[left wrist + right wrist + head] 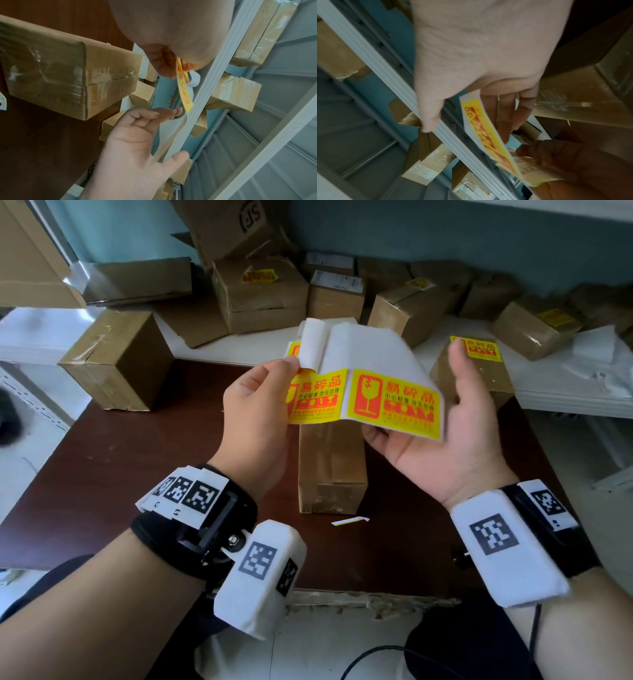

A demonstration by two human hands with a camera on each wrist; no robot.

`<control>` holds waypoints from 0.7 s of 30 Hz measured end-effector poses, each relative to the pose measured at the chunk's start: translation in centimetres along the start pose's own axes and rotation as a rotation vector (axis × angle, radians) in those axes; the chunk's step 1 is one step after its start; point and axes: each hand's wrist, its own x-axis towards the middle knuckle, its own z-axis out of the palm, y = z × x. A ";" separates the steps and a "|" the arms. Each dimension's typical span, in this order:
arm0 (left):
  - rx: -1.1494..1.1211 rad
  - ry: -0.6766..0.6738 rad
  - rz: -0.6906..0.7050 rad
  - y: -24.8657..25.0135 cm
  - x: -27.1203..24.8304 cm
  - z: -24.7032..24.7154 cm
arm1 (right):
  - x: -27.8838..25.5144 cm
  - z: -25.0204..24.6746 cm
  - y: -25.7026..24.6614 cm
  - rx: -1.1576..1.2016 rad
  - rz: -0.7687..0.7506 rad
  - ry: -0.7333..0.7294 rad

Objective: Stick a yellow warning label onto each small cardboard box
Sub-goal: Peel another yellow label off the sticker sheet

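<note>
I hold a sheet of yellow warning labels (394, 402) on white backing above the dark brown table (137, 474). My left hand (291, 364) pinches the sheet's left part, where the backing curls up. My right hand (445, 405) lies palm up, its straight fingers under the sheet's right end and its thumb raised clear. In the left wrist view the left hand (169, 63) pinches the sheet (184, 94) edge-on. The right wrist view shows the right hand's fingers (505, 108) behind the sheet (484, 132). A small unlabelled cardboard box (332, 467) stands right below.
A labelled box (479, 378) stands just beyond my right hand, and a bare box (116, 361) sits at the table's left corner. Several more boxes, some labelled, crowd the white surface (260, 344) behind. A paper scrap (349, 521) lies near the table's front edge.
</note>
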 end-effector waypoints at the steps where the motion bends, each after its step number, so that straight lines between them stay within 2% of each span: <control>1: -0.021 0.018 0.003 0.0 0.2 0.0 | -0.1 0.2 0.2 0.021 -0.019 -0.016; 5: -0.048 0.057 0.022 -0.3 0.6 0.3 | -0.1 0.8 1.2 0.012 -0.082 -0.147; 8: 0.017 0.080 0.046 -1.3 0.6 0.5 | 0.1 1.3 1.9 -0.040 -0.115 -0.211; 10: 0.101 0.061 0.106 -1.8 0.4 0.6 | 0.2 1.3 2.6 -0.133 -0.190 -0.189; 14: 0.252 -0.049 0.223 -2.3 -0.2 0.8 | 0.4 1.1 3.8 -0.335 -0.388 -0.034; 16: 0.298 -0.095 0.274 -2.6 -0.5 0.7 | 0.8 0.7 3.9 -0.382 -0.414 0.029; 21: 0.428 -0.144 0.347 -3.1 -0.4 0.2 | 1.1 0.2 4.0 -0.481 -0.442 0.044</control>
